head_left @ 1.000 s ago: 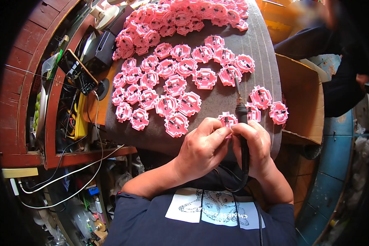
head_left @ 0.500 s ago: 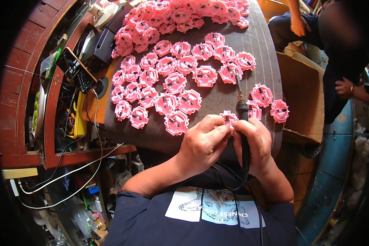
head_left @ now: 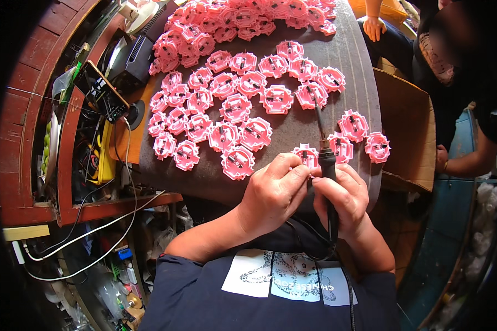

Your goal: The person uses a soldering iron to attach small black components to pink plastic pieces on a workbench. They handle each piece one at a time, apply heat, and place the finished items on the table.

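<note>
My left hand (head_left: 273, 196) pinches a pink plastic piece (head_left: 306, 156) at the near edge of the grey work surface (head_left: 348, 66). My right hand (head_left: 339, 201) grips a black-handled soldering iron (head_left: 327, 158) right beside that piece, its metal shaft pointing away from me and its cord hanging down. Several similar pink pieces (head_left: 236, 108), with small black parts in their middles, lie face up across the surface, and a heap of them (head_left: 232, 25) is piled at the far end. Whether the held piece touches the iron I cannot tell.
At left are a phone (head_left: 99, 91) on a stand, a black box (head_left: 131, 63), a yellow case (head_left: 102, 165), cables and a red wooden frame (head_left: 66, 215). At right stands an open cardboard box (head_left: 408, 127), with a co-worker (head_left: 458, 154) beyond it, hands and dark clothing showing.
The co-worker has shifted, an arm now hanging lower at the right and a hand higher up. My right fingers have moved slightly on the iron; my left hand has barely moved.
</note>
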Tool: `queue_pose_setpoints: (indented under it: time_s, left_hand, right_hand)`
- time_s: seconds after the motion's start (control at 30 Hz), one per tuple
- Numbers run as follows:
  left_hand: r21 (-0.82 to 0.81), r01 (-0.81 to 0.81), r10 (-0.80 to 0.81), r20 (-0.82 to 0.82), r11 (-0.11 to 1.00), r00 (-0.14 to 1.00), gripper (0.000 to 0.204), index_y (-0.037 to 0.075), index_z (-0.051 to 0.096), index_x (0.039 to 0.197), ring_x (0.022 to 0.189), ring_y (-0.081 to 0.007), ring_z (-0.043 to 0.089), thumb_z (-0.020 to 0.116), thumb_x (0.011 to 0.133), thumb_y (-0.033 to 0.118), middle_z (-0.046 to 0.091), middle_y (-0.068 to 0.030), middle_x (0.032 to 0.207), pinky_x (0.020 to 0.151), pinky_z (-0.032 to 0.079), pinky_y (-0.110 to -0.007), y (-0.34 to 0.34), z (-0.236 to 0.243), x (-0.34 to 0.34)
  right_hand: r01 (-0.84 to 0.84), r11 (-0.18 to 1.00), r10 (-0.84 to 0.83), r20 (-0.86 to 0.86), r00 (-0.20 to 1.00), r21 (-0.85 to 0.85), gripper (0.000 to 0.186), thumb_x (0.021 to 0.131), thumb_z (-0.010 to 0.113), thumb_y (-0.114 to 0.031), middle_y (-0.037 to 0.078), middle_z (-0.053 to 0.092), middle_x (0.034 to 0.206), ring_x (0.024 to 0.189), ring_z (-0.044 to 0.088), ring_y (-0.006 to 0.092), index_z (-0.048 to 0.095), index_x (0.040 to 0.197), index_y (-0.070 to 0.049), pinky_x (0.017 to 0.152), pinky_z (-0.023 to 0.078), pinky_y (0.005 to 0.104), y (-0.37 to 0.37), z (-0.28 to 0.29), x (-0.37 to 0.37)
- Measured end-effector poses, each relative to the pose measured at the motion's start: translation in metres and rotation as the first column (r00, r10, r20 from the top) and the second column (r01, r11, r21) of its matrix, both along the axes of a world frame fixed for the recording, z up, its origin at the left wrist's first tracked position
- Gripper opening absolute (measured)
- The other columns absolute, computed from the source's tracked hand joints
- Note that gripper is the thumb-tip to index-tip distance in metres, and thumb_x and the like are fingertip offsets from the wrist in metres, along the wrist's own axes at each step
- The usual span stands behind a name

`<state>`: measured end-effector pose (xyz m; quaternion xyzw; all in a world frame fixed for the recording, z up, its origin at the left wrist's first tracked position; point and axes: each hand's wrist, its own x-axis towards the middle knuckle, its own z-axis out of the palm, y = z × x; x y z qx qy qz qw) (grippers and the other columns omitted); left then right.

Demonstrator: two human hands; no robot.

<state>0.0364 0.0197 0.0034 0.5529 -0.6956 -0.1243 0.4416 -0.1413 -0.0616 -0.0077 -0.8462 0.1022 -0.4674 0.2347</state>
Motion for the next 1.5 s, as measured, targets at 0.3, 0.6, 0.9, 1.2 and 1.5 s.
queue_pose_setpoints:
  time_s: [0.3,0.6,0.9,1.2,1.5]
  left_hand:
    - [0.007,-0.039,0.039,0.002,0.999,0.999,0.028,-0.001,0.071,0.11,0.086,-0.0342,0.07,0.08,0.083,-0.005,0.066,-0.0169,0.103,0.072,0.059,-0.04,-0.002,0.001,-0.002]
    - [-0.007,-0.069,0.069,0.006,0.998,0.998,0.025,0.0,0.071,0.104,0.082,-0.0321,0.069,0.079,0.082,-0.007,0.066,-0.0152,0.099,0.069,0.058,-0.039,-0.003,-0.001,-0.004]
    - [-0.009,-0.095,0.095,0.021,0.995,0.995,0.025,0.001,0.071,0.102,0.08,-0.0304,0.068,0.08,0.08,-0.007,0.065,-0.0141,0.096,0.068,0.057,-0.039,-0.004,-0.002,-0.006]
    - [-0.018,-0.087,0.087,0.017,0.996,0.996,0.026,0.001,0.071,0.102,0.08,-0.0303,0.068,0.08,0.08,-0.008,0.065,-0.0141,0.096,0.068,0.057,-0.038,-0.005,-0.002,-0.006]
    - [-0.013,-0.086,0.086,0.015,0.996,0.996,0.025,0.0,0.072,0.104,0.08,-0.03,0.068,0.08,0.081,-0.008,0.065,-0.0141,0.096,0.068,0.057,-0.038,-0.004,-0.002,-0.006]
  right_hand:
    - [0.063,0.998,-0.063,-0.014,0.998,-0.014,0.046,0.078,0.077,0.001,0.017,0.07,0.095,0.073,0.068,0.0346,0.066,0.123,0.001,0.068,0.056,0.0437,0.001,0.008,-0.006]
    - [-0.02,1.0,0.02,-0.043,0.999,-0.001,0.052,0.102,0.068,-0.034,0.012,0.068,0.081,0.063,0.064,0.0283,0.06,0.134,0.005,0.059,0.052,0.0394,0.007,0.012,-0.048]
    - [-0.014,1.0,0.014,-0.054,0.998,0.006,0.032,0.088,0.067,-0.017,0.005,0.061,0.071,0.058,0.054,0.022,0.074,0.114,0.001,0.052,0.041,0.0361,0.02,0.011,-0.063]
    - [-0.023,0.999,0.025,-0.063,0.998,0.025,0.032,0.085,0.068,-0.015,0.004,0.059,0.07,0.057,0.053,0.021,0.075,0.11,0.001,0.052,0.04,0.0356,0.022,0.013,-0.063]
    - [-0.017,1.0,0.019,-0.07,0.997,0.02,0.032,0.083,0.068,-0.015,0.004,0.058,0.07,0.057,0.052,0.0213,0.075,0.11,0.001,0.052,0.04,0.0362,0.024,0.013,-0.063]
